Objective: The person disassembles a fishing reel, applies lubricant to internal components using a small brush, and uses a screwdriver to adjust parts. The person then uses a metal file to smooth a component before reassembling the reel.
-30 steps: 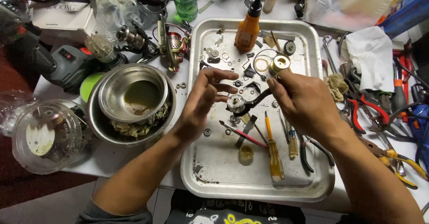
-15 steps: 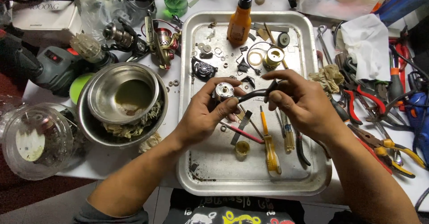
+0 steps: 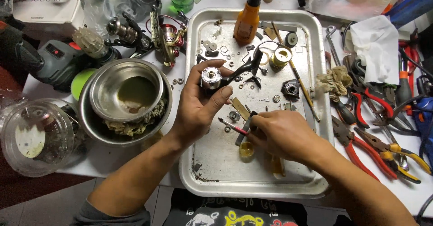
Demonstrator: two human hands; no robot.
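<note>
Over the metal tray [image 3: 203, 172]: left hand [image 3: 200, 106] grips a fishing reel body [image 3: 214, 78]; right hand [image 3: 282, 136], fingers curled, pinches a red-handled tool [image 3: 232, 126] beside a small yellow cap [image 3: 246, 150].

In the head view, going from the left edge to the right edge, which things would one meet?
Clear plastic lid → stacked steel bowls → left hand holding a reel body → right hand → red-handled pliers
</note>
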